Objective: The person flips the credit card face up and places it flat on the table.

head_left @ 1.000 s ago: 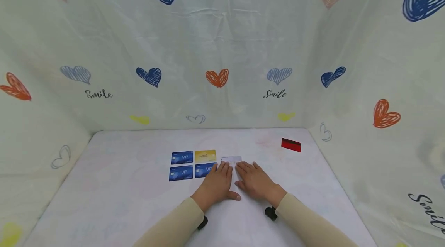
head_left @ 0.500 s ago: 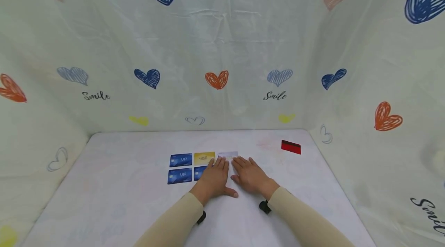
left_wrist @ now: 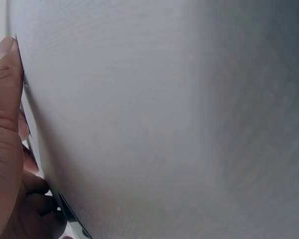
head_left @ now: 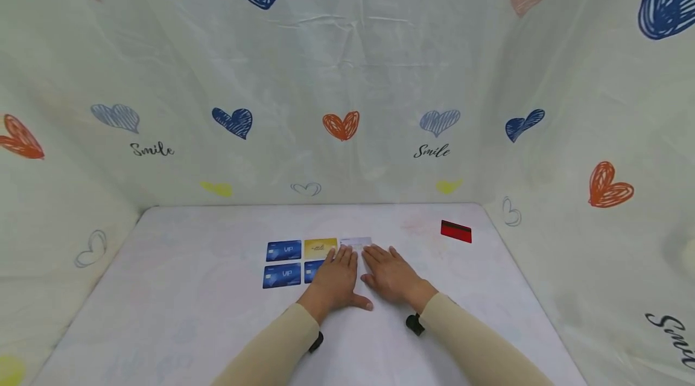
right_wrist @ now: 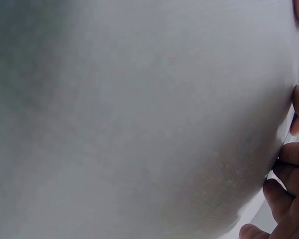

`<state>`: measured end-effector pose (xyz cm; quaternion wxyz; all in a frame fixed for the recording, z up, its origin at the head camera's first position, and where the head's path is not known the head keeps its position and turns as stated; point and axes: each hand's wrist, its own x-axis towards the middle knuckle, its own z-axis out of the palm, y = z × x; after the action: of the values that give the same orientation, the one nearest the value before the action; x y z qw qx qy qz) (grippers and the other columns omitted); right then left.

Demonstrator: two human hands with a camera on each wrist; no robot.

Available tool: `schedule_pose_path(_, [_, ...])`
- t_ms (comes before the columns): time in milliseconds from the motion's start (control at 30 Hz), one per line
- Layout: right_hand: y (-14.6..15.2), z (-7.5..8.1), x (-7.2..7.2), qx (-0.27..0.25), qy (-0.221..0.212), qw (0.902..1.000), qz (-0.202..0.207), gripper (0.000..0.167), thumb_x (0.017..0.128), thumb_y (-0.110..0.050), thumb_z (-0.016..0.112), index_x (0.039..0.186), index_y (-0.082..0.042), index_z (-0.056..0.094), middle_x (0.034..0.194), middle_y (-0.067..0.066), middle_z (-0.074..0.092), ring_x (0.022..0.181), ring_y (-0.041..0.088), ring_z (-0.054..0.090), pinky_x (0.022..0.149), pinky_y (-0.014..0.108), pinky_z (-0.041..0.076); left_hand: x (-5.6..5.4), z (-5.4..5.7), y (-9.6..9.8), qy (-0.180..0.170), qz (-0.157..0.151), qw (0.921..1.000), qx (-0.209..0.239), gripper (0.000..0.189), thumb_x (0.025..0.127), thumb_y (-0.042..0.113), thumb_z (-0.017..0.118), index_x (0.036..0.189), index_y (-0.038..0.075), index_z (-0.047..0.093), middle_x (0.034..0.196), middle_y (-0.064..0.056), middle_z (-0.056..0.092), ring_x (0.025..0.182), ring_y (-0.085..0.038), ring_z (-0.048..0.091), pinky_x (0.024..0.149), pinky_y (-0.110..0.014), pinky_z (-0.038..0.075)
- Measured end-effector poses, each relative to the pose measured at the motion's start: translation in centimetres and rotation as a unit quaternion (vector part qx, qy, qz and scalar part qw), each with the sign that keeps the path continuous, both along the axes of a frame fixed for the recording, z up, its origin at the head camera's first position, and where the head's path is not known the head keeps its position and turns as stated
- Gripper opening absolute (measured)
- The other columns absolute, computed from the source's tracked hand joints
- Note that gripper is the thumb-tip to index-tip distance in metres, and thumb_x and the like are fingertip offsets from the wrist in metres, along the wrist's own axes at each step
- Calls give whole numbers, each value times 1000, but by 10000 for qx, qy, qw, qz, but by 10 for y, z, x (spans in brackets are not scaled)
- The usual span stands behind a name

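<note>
A pale whitish card (head_left: 355, 242) lies flat just right of the gold card (head_left: 319, 245), its near part under the fingertips of both hands. My left hand (head_left: 336, 280) lies with straight fingers over its near left side and hides part of a blue VIP card (head_left: 311, 271). From the right, the straight fingers of my right hand (head_left: 395, 276) touch the pale card's near right side. In the left wrist view, the left hand (left_wrist: 7, 134) shows at the left edge against the white surface. Fingers of the right hand (right_wrist: 291, 184) appear at the right wrist view's edge.
Two more blue VIP cards, an upper one (head_left: 283, 251) and a lower one (head_left: 282, 275), form the left column of the card grid. Farther right on the white table (head_left: 179, 289) lies a red card (head_left: 456, 231) with a dark stripe. Heart-printed curtains (head_left: 347, 72) enclose the table.
Over the first half second, both hands slid the pale card left, closer to the gold card. Since then the hands and cards have stayed nearly still.
</note>
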<state>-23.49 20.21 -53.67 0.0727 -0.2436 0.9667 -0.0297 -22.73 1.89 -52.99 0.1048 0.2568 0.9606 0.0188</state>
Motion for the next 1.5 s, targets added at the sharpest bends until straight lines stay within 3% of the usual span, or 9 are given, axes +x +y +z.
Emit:
schedule_pose_path(367, [15,-7,5,-180,29,9998,-35,72,106,-49,59,159,-4,44,166,11,43,156,31,38,125,61,29,4,-10,1,-77,49,9999,73,127,75,91,63,162,3,37,171,-17,32,161,-31,28,131,-49,23])
schedule_pose_path(600, [53,-12,-5,-219,132,9976,-638,79,102,-54,63,158,-1,43,165,16,44,156,35,37,125,64,27,5,-6,1,-115,178,9997,97,127,74,90,67,162,4,37,171,-16,33,161,-29,28,131,-47,23])
schedule_pose_path(933, [122,0,-16,-157,27,9906,-1359,90,100,-55,64,157,9,38,164,29,37,154,50,32,122,73,19,4,-1,0,-123,223,9997,61,127,73,90,67,163,6,37,172,-14,31,162,-28,27,131,-46,21])
schedule_pose_path(1100, [154,6,-23,-243,-20,9823,-1857,102,98,-65,62,155,15,34,163,35,33,153,54,28,119,79,15,2,-1,0,-111,211,9997,68,128,73,91,66,164,6,36,172,-13,31,162,-28,26,131,-46,21])
schedule_pose_path(1233, [173,12,-19,-276,-223,9736,-2256,108,98,-68,58,155,18,28,162,40,29,152,57,24,116,82,14,3,-2,2,-79,178,9998,10,128,73,92,65,164,6,36,172,-13,31,162,-27,26,131,-46,21])
schedule_pose_path(1400, [182,10,-16,-219,-367,9695,-2414,111,100,-71,51,155,21,24,162,43,24,152,59,21,116,83,14,3,-2,3,-70,178,9998,-58,128,74,92,64,164,6,35,173,-12,31,162,-27,26,131,-46,21])
schedule_pose_path(1500, [180,7,-16,-240,-275,9718,-2331,107,102,-69,49,155,21,26,162,42,26,152,59,23,116,82,14,2,-2,3,-89,206,9997,-72,128,74,91,65,164,6,35,173,-12,31,162,-27,25,132,-46,20])
